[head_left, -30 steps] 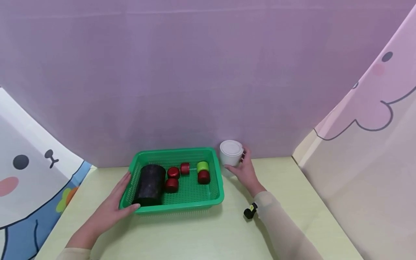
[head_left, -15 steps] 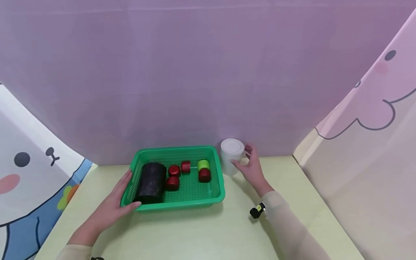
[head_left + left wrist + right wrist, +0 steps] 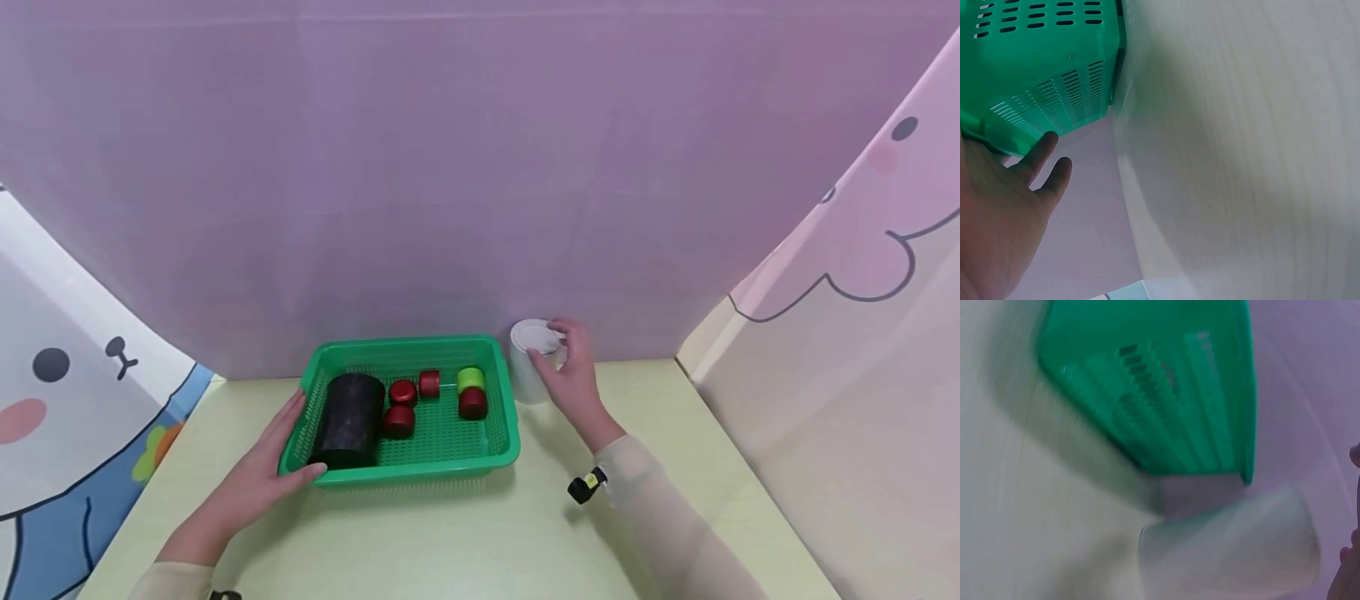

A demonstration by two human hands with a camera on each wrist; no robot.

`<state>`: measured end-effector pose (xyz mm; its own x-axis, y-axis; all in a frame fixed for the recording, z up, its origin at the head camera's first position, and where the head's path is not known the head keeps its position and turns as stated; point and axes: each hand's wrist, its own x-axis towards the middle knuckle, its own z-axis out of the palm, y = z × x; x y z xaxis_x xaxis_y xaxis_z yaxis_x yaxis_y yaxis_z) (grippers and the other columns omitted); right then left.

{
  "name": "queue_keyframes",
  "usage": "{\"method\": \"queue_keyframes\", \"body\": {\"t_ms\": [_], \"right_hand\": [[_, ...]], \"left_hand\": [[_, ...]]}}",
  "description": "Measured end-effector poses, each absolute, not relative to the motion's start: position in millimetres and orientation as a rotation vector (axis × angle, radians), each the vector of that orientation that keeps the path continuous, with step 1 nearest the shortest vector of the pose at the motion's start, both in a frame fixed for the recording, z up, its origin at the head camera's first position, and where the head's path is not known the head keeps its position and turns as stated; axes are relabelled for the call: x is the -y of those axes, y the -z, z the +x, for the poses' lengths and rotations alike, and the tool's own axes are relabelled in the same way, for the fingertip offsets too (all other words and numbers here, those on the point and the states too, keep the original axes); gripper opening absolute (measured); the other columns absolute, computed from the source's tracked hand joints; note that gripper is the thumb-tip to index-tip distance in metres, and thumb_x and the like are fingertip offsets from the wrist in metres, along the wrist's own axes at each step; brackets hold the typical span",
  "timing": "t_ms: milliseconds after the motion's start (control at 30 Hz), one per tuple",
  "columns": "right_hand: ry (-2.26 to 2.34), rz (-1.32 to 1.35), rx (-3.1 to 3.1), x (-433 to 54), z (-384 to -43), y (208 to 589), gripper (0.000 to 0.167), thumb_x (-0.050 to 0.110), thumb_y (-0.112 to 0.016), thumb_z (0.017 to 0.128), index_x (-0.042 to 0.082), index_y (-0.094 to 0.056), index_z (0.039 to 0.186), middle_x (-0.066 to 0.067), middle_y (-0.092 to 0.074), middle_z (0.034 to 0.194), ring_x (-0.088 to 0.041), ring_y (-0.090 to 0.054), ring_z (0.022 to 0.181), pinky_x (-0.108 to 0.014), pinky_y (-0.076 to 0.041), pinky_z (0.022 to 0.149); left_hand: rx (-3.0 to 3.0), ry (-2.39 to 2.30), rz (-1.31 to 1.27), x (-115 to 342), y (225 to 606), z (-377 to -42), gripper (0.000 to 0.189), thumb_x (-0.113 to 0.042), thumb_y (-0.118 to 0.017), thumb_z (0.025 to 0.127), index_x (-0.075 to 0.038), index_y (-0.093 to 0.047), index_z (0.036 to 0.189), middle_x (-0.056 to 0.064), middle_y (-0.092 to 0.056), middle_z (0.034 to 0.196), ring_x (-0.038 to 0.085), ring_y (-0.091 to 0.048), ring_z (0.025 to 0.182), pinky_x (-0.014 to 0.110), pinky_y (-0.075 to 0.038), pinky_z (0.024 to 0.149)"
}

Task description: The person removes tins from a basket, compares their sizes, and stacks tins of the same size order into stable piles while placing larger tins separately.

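My left hand point(image 3: 251, 483) lies against the left end of a green plastic basket point(image 3: 420, 477), its thumb by the front rim. In the left wrist view its straight fingers point(image 3: 1054, 181) stretch beside the slotted basket wall. My right hand point(image 3: 576, 379) is spread over the top of a white lidded tub point(image 3: 528, 385), thumb and fingers apart around the lid point(image 3: 529, 335). The tub stands upright on the table, just right of the basket. In the right wrist view the fingertips point(image 3: 1344, 553) show at the edge, a small gap beyond the tub's top; contact is unclear.
Inside the basket lie a large black cylinder point(image 3: 348, 421), several small red cylinders point(image 3: 399, 422) and a lime-green one point(image 3: 470, 379). A purple backdrop point(image 3: 480, 192) rises behind the pale wooden table point(image 3: 420, 542); printed cloths hang at both sides.
My right hand has loosened from the tub's side, drawn back a little to the right, then moved over its lid. The left hand stays at the basket.
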<state>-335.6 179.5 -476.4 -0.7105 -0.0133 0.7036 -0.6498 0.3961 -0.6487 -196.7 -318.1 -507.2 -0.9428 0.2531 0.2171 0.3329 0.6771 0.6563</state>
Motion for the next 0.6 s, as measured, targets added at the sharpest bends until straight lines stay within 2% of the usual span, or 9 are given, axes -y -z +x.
{"method": "queue_keyframes", "body": {"t_ms": [233, 300, 400, 600], "right_hand": [[-1.414, 0.702, 2.196, -145, -326, 443, 0.048, 0.010, -0.083, 0.100, -0.001, -0.058, 0.140, -0.020, -0.057, 0.140, -0.043, -0.057, 0.131, -0.056, -0.050, 0.109], [-1.435, 0.759, 2.256, -135, -323, 433, 0.049, 0.013, -0.082, 0.102, -0.001, -0.057, 0.142, -0.022, -0.056, 0.142, -0.042, -0.057, 0.132, -0.058, -0.050, 0.110], [-1.463, 0.833, 2.345, -120, -320, 420, 0.052, 0.019, -0.080, 0.105, -0.001, -0.054, 0.146, -0.021, -0.054, 0.146, -0.037, -0.057, 0.133, -0.058, -0.049, 0.112], [-1.490, 0.899, 2.492, -91, -318, 406, 0.056, 0.029, -0.078, 0.107, 0.006, -0.052, 0.151, -0.012, -0.055, 0.149, -0.028, -0.057, 0.135, -0.048, -0.049, 0.113]], "left_hand": [[2.774, 1.128, -0.491, 319, 508, -198, 0.111, -0.035, -0.084, 0.100, -0.020, -0.008, 0.180, 0.010, -0.004, 0.186, 0.053, -0.012, 0.166, 0.089, -0.030, 0.110], [2.772, 1.128, -0.494, 320, 509, -198, 0.111, -0.034, -0.084, 0.100, -0.021, -0.008, 0.180, 0.010, -0.004, 0.186, 0.053, -0.012, 0.166, 0.089, -0.030, 0.110], [2.771, 1.125, -0.496, 321, 510, -199, 0.112, -0.035, -0.085, 0.100, -0.022, -0.008, 0.180, 0.009, -0.004, 0.186, 0.053, -0.013, 0.166, 0.089, -0.030, 0.110], [2.770, 1.123, -0.496, 321, 511, -198, 0.112, -0.036, -0.085, 0.100, -0.023, -0.008, 0.180, 0.010, -0.004, 0.186, 0.053, -0.013, 0.166, 0.089, -0.030, 0.110]]}}
